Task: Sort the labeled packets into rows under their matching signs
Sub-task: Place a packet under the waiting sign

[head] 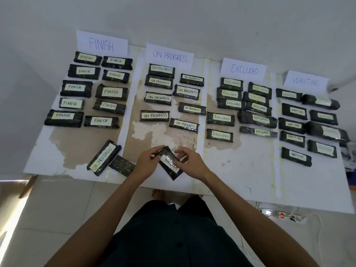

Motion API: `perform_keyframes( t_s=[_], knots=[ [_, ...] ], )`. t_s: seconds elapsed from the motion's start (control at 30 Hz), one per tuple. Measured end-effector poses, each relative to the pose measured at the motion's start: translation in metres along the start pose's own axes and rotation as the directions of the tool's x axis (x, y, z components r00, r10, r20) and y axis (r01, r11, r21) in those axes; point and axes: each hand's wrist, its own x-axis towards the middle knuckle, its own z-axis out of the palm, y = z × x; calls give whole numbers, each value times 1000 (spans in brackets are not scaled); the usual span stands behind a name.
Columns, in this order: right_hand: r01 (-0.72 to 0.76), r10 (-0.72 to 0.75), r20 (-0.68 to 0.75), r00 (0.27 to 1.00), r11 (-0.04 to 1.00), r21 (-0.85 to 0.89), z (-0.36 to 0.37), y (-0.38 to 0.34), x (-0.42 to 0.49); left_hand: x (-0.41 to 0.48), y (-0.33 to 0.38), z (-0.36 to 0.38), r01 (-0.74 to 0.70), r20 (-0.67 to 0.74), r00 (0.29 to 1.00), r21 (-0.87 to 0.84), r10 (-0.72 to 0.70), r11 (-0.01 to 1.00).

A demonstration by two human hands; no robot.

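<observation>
Both hands hold a dark packet labelled WAITING [170, 162] above the table's front edge, its label upside down to me. My left hand [147, 162] grips its left end and my right hand [189, 160] pinches its right side. Four paper signs stand along the back: FINISH [101, 43], ON PROGRESS [170, 56], EXCLUDED [244, 69], WAITING [306, 81]. Rows of matching packets lie under each sign. An unsorted ON PROGRESS packet [103, 158] lies tilted at the front left, with a face-down packet [121, 166] beside it.
The white table [240, 170] has a worn, peeling brown patch in its middle. A power strip [282, 215] with cables lies on the tiled floor at the right. Bare table surface shows at the front right, below the EXCLUDED and WAITING rows.
</observation>
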Motion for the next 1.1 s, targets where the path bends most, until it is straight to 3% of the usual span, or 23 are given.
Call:
perform_keyframes(
  t_s=[0.17,0.33,0.4,0.47,0.53,0.6,0.67,0.77,0.9,1.1],
  knots=[
    [5,-6,11,1000,993,115,-1,-10,0,5,17,4,-54,44,998,10,54,998],
    [-90,145,-115,983,918,387,-16,-9,-7,7,26,17,59,167,984,-3,-58,998],
    [-58,111,-176,978,958,281,-23,0,-13,5,26,24,91,245,965,7,-90,996],
    [55,-66,-190,980,997,-62,-35,12,-19,5,28,31,58,293,953,65,-75,996],
    [235,-315,-81,946,835,-498,-49,27,-24,7,33,39,3,319,947,127,-43,992],
    [336,-419,52,906,640,-691,-63,36,-29,9,40,49,-50,354,935,179,-17,983],
    [362,-430,89,899,610,-705,-75,42,-36,11,46,63,-106,393,919,229,8,968],
    [301,-374,43,927,670,-679,-95,54,-49,11,58,89,-182,396,916,286,57,941],
    [150,-262,-81,962,748,-647,-135,89,-69,8,80,136,-311,381,907,327,177,892],
    [-82,-83,-279,957,843,-532,-212,156,-117,5,108,218,-534,499,809,400,312,745]
  ],
)
